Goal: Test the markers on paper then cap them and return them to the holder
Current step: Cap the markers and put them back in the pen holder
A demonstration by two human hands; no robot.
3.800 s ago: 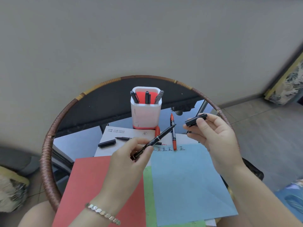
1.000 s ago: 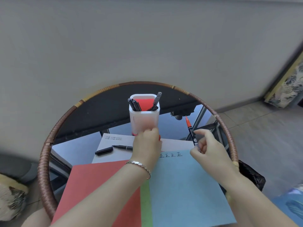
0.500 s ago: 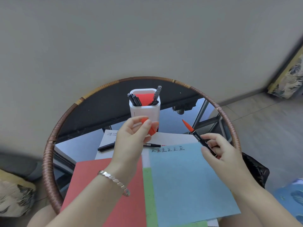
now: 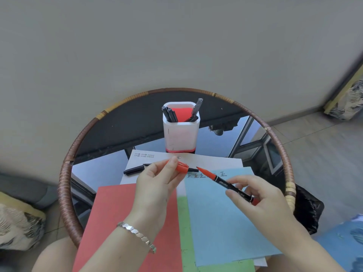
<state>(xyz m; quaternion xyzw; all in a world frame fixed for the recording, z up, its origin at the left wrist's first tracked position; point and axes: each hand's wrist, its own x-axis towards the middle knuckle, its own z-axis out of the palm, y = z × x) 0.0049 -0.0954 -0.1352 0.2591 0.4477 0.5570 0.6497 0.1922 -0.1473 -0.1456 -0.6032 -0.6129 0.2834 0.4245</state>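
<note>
- Done: test marks line the top of the blue paper (image 4: 225, 222); several markers stand in the holder (image 4: 180, 134).
- Now: my left hand (image 4: 157, 185) pinches the red cap (image 4: 181, 167); my right hand (image 4: 261, 199) grips the red marker (image 4: 225, 184), its bare tip near the cap.
- Remaining, I judge: cap and return it; the black marker (image 4: 192, 169) lies uncapped.

The holder (image 4: 180, 134) is white with a red base and red lining, and its markers (image 4: 169, 114) are black and grey. The red-tipped marker (image 4: 225, 184) has a black barrel with white lettering. The cap (image 4: 181, 167) is the same orange-red as the tip. Another marker (image 4: 135, 170) is all black. The sheets are white (image 4: 216, 161), red (image 4: 110, 213), green (image 4: 184, 228) and pale blue (image 4: 216, 222), and the blue one carries dark characters. The surface rim (image 4: 64, 183) is brown wicker with tan bands. The bracelet (image 4: 137, 234) is silver.
</note>
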